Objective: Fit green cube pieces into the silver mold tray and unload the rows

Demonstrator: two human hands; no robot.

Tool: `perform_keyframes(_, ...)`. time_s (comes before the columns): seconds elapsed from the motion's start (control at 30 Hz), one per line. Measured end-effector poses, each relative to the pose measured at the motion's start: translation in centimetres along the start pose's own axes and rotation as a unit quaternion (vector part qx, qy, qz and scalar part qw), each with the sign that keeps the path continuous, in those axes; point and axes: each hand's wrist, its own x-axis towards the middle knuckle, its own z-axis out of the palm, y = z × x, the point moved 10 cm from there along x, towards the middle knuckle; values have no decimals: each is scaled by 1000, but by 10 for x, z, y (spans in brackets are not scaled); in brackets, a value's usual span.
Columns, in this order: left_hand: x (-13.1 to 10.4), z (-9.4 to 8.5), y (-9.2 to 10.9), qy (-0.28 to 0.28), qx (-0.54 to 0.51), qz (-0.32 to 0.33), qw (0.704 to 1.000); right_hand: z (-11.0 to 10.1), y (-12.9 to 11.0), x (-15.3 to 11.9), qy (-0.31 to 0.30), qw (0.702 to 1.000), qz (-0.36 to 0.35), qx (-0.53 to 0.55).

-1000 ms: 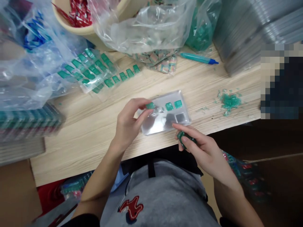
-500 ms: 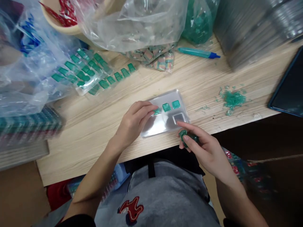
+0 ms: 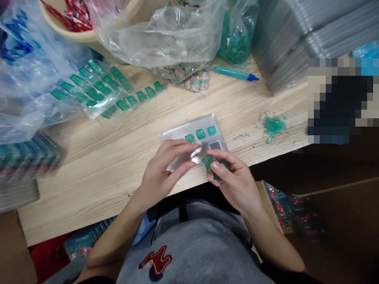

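A clear plastic tray (image 3: 177, 132) lies on the wooden table, with three green translucent pieces (image 3: 200, 134) in a row along its far part. My left hand (image 3: 166, 169) is over the tray's near left part, thumb and fingers apart and nothing between them. Close by on the right, my right hand (image 3: 232, 177) is closed around several green pieces (image 3: 209, 161), one showing at its fingertips. A square recess (image 3: 215, 146) in the tray shows just beyond my right fingers.
Green pieces in clear packaging (image 3: 94, 92) lie at the back left. A blue pen (image 3: 235, 73), plastic bags (image 3: 166, 39) and stacked clear trays (image 3: 290, 43) are along the back. Green scraps (image 3: 274, 125) lie to the right.
My left hand has let go of the leftmost green piece and come back toward me, fingers apart. My right hand has moved closer to it with its green pieces.
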Motion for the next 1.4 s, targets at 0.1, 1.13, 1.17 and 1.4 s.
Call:
perform_keyframes(0.1,-6,-1,11,0,-56,4,998,11,7,1,-3,999,16,33)
perform_keyframes(1.13,2,-9,-44,-18,224,36,974,-6,6,2,3,992,10,-126)
perform_keyframes(1.17,1,-11,-45,-13,210,34,977,-6,5,3,5,992,12,-123)
perform_keyframes(1.4,-19,-23,-19,37,10,-50,998,18,6,2,-33,997,11,-65)
